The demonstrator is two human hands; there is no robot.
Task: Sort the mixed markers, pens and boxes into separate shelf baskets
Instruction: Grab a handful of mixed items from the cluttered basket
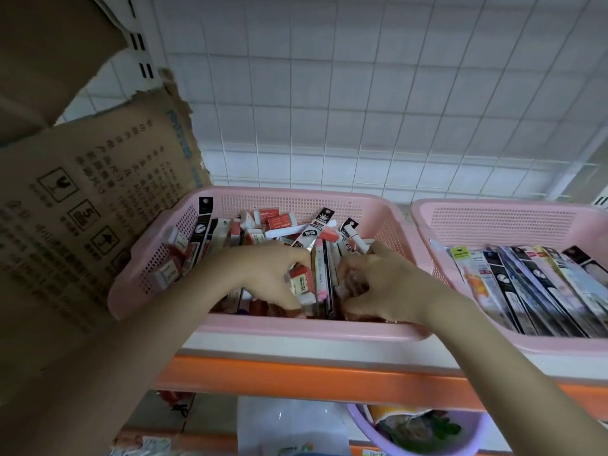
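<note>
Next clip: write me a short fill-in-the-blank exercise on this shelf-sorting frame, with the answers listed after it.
1. Both hands, the left hand and the right hand, reach into the ____ of the two pink baskets.
2. The right basket holds long packets lying in a neat ____.
3. The shelf edge below the baskets is coloured ____.
4. Left of the mixed basket stands a torn sheet of ____.

Answers: left; row; orange; cardboard

single head-worn wide-angle view, looking forward and down from close above a pink basket [296,330] on an orange-edged shelf [296,373], tiled wall [362,93] behind, both forearms reaching in from below
</note>
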